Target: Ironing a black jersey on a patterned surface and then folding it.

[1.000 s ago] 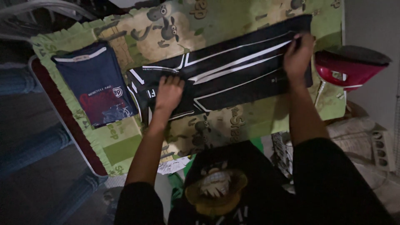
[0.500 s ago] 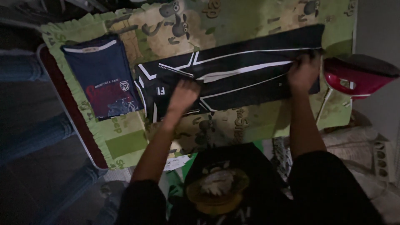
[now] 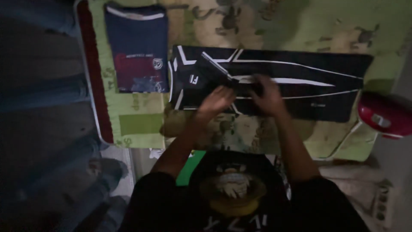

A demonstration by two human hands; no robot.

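A long black garment with white stripes lies flat across a table covered with a green patterned cloth. Both hands are close together over its middle. My left hand is at the garment's near edge, fingers spread and pointing up to the right. Just right of it, my right hand rests on the black fabric beside a white stripe. Both hands are blurred, so the right hand's grip is unclear. The garment's left end looks folded over.
A folded navy shirt with a red print lies at the table's left end. A red iron stands off the right end. The table's red edge runs down the left, with someone's legs in jeans beyond it.
My right hand has slid from the garment's right end to its middle, beside my left hand. The camera has moved closer and shifted.
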